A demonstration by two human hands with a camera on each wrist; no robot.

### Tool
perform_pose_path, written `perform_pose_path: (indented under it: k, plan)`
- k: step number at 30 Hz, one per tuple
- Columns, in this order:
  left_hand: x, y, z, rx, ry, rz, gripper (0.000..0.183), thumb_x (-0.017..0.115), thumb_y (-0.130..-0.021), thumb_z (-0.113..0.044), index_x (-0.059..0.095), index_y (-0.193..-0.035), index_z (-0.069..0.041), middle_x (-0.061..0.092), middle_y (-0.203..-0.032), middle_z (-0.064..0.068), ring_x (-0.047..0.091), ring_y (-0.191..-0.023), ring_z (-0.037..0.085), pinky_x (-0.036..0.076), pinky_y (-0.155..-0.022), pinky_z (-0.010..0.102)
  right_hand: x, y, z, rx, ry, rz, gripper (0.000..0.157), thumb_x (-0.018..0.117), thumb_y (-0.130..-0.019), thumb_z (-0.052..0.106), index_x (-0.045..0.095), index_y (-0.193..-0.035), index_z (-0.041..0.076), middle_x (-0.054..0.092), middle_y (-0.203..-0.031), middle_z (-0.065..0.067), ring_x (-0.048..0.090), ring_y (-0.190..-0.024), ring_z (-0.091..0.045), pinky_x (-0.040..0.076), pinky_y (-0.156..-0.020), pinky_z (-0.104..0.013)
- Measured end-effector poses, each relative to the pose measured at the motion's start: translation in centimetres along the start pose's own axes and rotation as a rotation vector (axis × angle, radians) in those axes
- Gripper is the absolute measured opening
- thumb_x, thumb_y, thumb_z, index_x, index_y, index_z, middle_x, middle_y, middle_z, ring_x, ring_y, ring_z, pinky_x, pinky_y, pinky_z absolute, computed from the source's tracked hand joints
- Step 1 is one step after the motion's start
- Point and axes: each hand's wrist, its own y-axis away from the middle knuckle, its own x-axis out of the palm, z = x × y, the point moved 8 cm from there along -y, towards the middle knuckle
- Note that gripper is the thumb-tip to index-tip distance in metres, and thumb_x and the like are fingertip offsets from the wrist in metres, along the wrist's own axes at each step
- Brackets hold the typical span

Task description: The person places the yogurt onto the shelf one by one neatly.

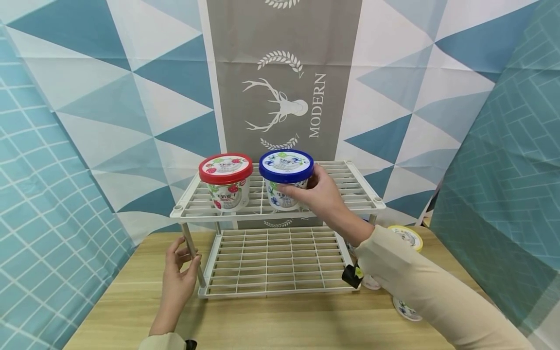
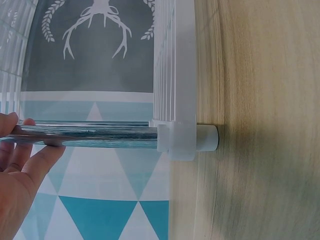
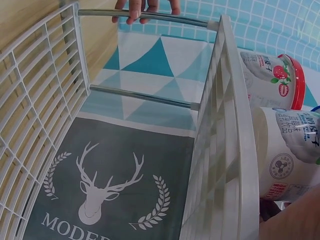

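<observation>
On the upper shelf of a white two-tier rack, a paper tub with a blue lid and blueberry pictures stands upright. My right hand grips this tub from its right side, thumb across the front; the fingers behind are mostly hidden. Just left of it, a red-lidded tub with strawberry pictures sits apart from it. With thumb and fingers, my left hand holds the rack's front left metal post. The left wrist view shows those fingers around the shiny post.
Right of the rack, partly behind my right sleeve, are a yellow-lidded tub and other tubs, one of them low at the front. The rack's lower shelf holds nothing. Patterned cloth hangs behind the wooden table.
</observation>
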Motion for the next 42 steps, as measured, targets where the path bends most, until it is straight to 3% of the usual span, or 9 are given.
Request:
perform_pose_path:
  k: [14, 33, 42]
  plan:
    - [0.06, 0.03, -0.33, -0.001, -0.020, 0.012, 0.059, 0.056, -0.090, 0.005, 0.028, -0.140, -0.007, 0.051, -0.105, 0.006, 0.048, -0.089, -0.015, 0.044, -0.070, 0.000, 0.09, -0.18, -0.35, 0.017, 0.001, -0.001, 0.071, 0.076, -0.079, 0.029, 0.037, -0.138, 0.019, 0.051, -0.132, -0.004, 0.052, -0.119, -0.023, 0.047, -0.099, -0.042]
    - [-0.03, 0.05, -0.21, 0.005, -0.026, 0.013, 0.059, 0.057, -0.089, 0.004, 0.028, -0.139, -0.007, 0.053, -0.106, 0.009, 0.048, -0.089, -0.015, 0.044, -0.069, 0.001, 0.45, -0.65, -0.43, 0.017, 0.019, 0.010, 0.072, 0.076, -0.079, 0.032, 0.037, -0.138, 0.018, 0.052, -0.132, -0.004, 0.053, -0.118, -0.023, 0.046, -0.100, -0.043]
    - [0.00, 0.04, -0.11, 0.007, -0.022, 0.005, 0.059, 0.057, -0.089, 0.005, 0.028, -0.139, -0.006, 0.051, -0.102, 0.003, 0.049, -0.088, -0.013, 0.044, -0.068, 0.002, 0.61, -0.97, -0.53, 0.033, 0.014, 0.023, 0.072, 0.076, -0.078, 0.032, 0.037, -0.137, 0.017, 0.052, -0.131, -0.004, 0.053, -0.118, -0.023, 0.047, -0.099, -0.043]
